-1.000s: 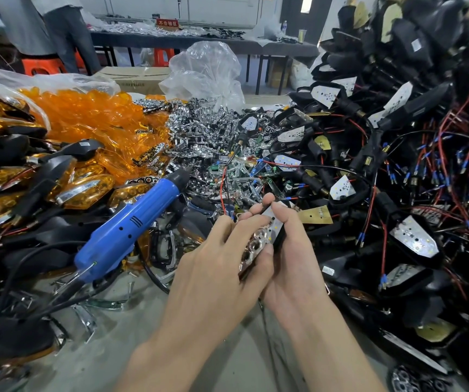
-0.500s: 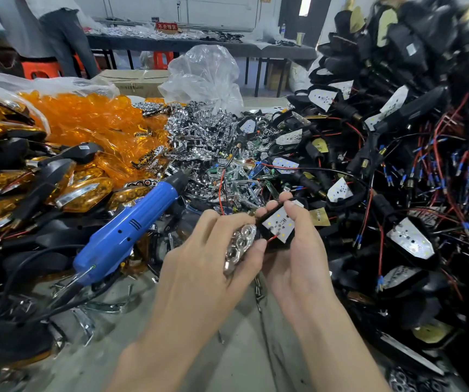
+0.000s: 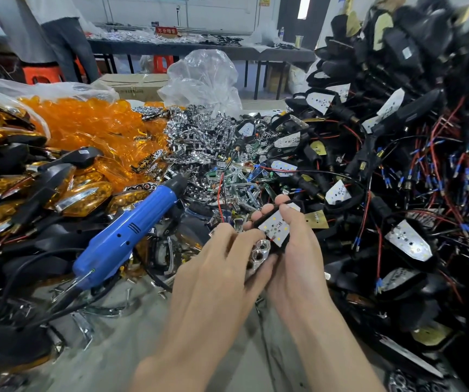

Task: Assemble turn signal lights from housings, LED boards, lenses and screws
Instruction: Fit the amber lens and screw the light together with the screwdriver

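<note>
Hands low centre, left hand (image 3: 222,267) grasping chrome reflector (image 3: 258,254), right hand (image 3: 295,250) grasping housing (image 3: 274,229), parts piles crowding both sides.

At frame centre, the right hand (image 3: 292,258) grips a housing with its LED board (image 3: 275,226); the left hand (image 3: 216,267) pinches a chrome reflector (image 3: 258,251) beside it.

left hand (image 3: 222,267), right hand (image 3: 295,258), grips closed, touching
</note>
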Demonstrator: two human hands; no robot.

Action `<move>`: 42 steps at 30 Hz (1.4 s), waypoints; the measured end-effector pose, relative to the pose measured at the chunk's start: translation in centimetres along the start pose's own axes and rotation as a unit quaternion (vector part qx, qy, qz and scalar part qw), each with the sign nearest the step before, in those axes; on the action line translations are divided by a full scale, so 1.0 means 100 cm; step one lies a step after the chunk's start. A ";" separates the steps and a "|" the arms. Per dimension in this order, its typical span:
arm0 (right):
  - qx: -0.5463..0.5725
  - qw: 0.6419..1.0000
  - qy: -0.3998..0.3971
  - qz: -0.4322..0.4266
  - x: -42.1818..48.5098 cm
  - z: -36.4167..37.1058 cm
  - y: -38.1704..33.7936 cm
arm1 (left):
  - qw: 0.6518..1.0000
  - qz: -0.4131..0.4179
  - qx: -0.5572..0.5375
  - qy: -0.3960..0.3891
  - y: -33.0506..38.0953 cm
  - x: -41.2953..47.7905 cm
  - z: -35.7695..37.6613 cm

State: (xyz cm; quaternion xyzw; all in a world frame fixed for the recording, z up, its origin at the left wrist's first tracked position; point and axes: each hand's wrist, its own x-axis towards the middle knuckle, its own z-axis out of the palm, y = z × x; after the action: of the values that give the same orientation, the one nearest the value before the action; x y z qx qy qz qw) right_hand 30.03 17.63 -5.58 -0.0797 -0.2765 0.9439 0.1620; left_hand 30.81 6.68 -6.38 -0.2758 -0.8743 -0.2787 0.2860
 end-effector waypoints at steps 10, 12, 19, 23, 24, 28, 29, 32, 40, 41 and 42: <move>0.001 1.000 -0.004 0.011 0.000 -0.001 0.000 | 0.998 -0.016 -0.058 -0.010 -0.003 -0.001 0.001; 0.001 1.000 -0.002 0.014 0.001 -0.002 0.000 | 0.998 -0.016 -0.058 -0.011 -0.003 -0.002 0.001; -0.009 1.000 -0.011 0.021 0.000 -0.003 -0.001 | 0.998 -0.018 -0.065 -0.020 -0.003 0.000 -0.001; -0.010 1.000 -0.012 0.023 0.000 -0.002 -0.001 | 0.998 -0.019 -0.054 -0.028 -0.004 0.000 -0.002; -0.006 1.000 -0.010 0.024 0.001 -0.002 0.000 | 0.998 -0.017 -0.045 -0.030 -0.004 0.000 -0.002; 0.000 1.000 -0.005 0.029 0.000 -0.001 0.000 | 0.999 -0.006 -0.026 -0.025 -0.004 0.000 0.000; 0.003 1.000 -0.006 0.030 -0.001 0.000 -0.001 | 0.999 -0.004 -0.025 -0.024 -0.004 0.000 -0.001; -0.003 0.999 -0.009 0.039 -0.002 0.001 -0.002 | 0.999 0.004 -0.022 -0.030 -0.004 0.001 -0.002; 0.005 0.998 -0.020 0.064 -0.004 0.001 -0.003 | 0.998 0.026 -0.022 -0.051 -0.006 0.001 -0.004; 0.010 0.997 -0.029 0.065 -0.004 0.002 -0.003 | 0.998 0.028 -0.022 -0.053 -0.006 0.001 -0.004; 0.016 0.997 -0.036 0.062 -0.004 0.002 -0.003 | 0.998 0.030 -0.020 -0.055 -0.006 0.001 -0.004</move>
State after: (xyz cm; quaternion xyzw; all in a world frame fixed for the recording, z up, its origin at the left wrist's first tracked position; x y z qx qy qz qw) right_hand 30.44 17.62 -5.26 -0.0597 -0.2614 0.9588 0.0941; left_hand 30.49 6.02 -6.28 -0.3223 -0.8743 -0.2720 0.2403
